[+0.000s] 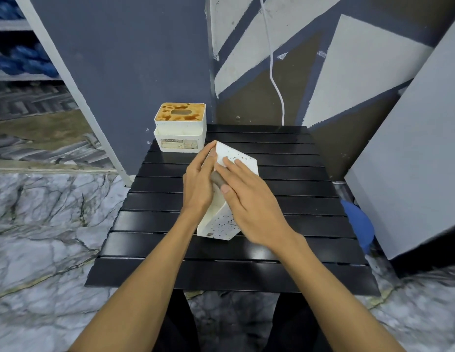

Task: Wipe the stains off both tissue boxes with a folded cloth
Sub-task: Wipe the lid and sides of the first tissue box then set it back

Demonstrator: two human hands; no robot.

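A white tissue box (222,223) speckled with dark spots stands tilted on the middle of the black slatted table (305,199). My left hand (198,185) holds its left side, fingertips up at the far top corner. Over the box's upper face my right hand (249,199) presses a grey folded cloth (217,178), whose end shows between thumb and forefinger. A second white tissue box (180,134) stands upright at the table's far left corner, its top covered in brown stains around the slot.
A large grey board (412,161) leans close along the table's right side, with a blue object (358,222) wedged beside it. A white cable (274,80) hangs down the painted wall behind. Marble-pattern floor surrounds the table.
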